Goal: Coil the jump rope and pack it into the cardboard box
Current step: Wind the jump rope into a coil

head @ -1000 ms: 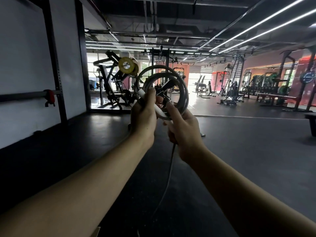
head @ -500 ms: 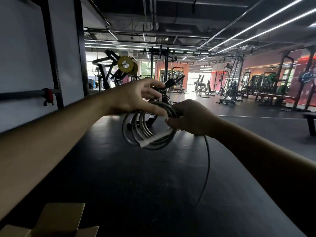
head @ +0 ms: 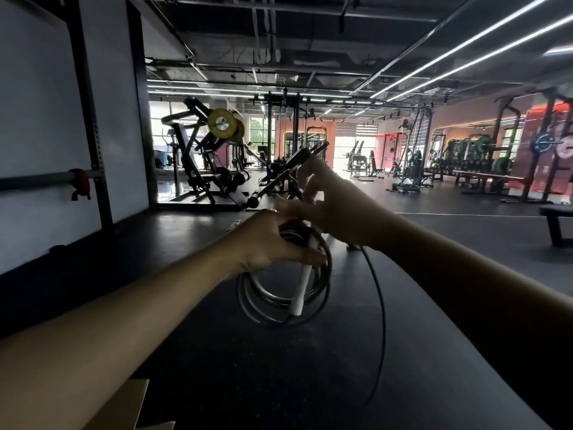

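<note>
Head view looks out over a dim gym floor: low at the left edge, a corner of the cardboard box (head: pixel 130 408) peeks out beneath the person's forearm. Further right, the left hand (head: pixel 273 240) is closed around the top of the coiled jump rope (head: pixel 279 302), whose loops hang below it in the air with a white handle (head: pixel 302 287) lying across them. Just beside it, the right hand (head: pixel 338 206) pinches a black handle (head: pixel 299 158) pointing upward, and a loose strand (head: pixel 383 308) trails down toward the floor.
</note>
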{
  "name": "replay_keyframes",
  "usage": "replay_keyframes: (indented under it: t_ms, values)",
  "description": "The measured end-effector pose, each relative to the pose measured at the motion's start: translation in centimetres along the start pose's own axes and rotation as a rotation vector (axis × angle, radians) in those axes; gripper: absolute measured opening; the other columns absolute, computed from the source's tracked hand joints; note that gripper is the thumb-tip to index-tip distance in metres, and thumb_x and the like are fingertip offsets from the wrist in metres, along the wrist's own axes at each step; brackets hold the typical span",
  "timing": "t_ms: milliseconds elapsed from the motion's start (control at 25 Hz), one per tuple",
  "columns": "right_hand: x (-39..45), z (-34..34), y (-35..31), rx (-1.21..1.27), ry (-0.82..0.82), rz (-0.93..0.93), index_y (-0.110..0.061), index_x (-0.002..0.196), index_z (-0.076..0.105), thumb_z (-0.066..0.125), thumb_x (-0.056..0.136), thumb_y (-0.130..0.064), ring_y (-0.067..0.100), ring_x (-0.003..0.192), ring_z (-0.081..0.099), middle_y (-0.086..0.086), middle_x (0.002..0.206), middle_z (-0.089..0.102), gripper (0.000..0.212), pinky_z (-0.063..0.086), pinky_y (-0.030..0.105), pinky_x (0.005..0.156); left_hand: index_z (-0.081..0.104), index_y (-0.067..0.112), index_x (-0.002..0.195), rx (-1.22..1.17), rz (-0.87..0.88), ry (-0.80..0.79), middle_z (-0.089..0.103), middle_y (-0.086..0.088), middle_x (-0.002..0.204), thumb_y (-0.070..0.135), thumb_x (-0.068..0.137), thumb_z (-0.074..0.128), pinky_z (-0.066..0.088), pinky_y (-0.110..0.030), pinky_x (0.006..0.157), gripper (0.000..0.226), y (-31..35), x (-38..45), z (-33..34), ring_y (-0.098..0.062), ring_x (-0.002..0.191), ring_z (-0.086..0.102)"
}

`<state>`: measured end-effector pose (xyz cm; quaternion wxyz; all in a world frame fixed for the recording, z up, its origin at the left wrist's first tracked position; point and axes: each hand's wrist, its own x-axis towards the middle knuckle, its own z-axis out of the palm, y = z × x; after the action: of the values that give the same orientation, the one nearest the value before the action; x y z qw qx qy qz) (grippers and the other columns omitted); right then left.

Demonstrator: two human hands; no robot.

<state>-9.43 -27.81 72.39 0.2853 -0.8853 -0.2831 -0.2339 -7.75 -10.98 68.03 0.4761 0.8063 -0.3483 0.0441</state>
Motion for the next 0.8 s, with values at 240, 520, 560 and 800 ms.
replay_keyframes:
  t_ms: [240, 520, 560, 800]
  values:
    - [-1.7, -1.2, 1.7, 0.439, 0.001, 0.253, -0.011, 0.091, 0.071, 0.035, 0.090, -0.077, 0.024, 0.053, 0.041, 0.017, 0.070, 0.062, 0.075, 0.030, 0.027, 0.050, 0.075, 0.015, 0.092, -0.199, -0.040, 0.192, 0.077, 0.012, 0.070, 0.008, 0.079, 0.081, 0.047, -0.007, 0.055, 0.016, 1.5, -1.1, -1.6, 0.004, 0.064, 0.071]
    - [-3.2, 2.6, 0.9, 0.647, 0.120, 0.260, -0.014, 0.113, 0.066, 0.041, 0.084, -0.078, 0.014, 0.049, 0.039, 0.006, 0.068, 0.049, 0.074, 0.033, 0.024, 0.047, 0.074, 0.028, 0.086, -0.793, -0.092, 0.866, 0.051, 0.007, 0.058, 0.043, 0.076, 0.085, 0.033, -0.021, 0.043, 0.021, 1.1, 1.5, -0.5, -0.004, 0.041, 0.039]
    - [-2.9, 3.5, 0.2, 0.719, 0.209, 0.260, -0.009, 0.117, 0.064, 0.046, 0.085, -0.072, 0.006, 0.047, 0.044, 0.004, 0.070, 0.055, 0.073, 0.035, 0.019, 0.045, 0.075, 0.028, 0.091, -0.805, -0.098, 0.912, 0.056, 0.007, 0.062, 0.047, 0.075, 0.085, 0.038, -0.023, 0.048, 0.027, 1.4, 1.8, 0.3, -0.004, 0.045, 0.043]
    - [-1.7, 5.1, -1.0, 0.908, 0.506, 0.313, 0.010, 0.108, 0.063, 0.063, 0.096, -0.043, 0.005, 0.046, 0.047, -0.002, 0.058, 0.054, 0.055, 0.038, 0.018, 0.043, 0.073, 0.024, 0.109, -0.692, -0.102, 0.912, 0.078, -0.004, 0.099, 0.060, 0.081, 0.072, 0.047, -0.029, 0.059, 0.046, 0.5, 1.7, 1.9, -0.013, 0.068, 0.058]
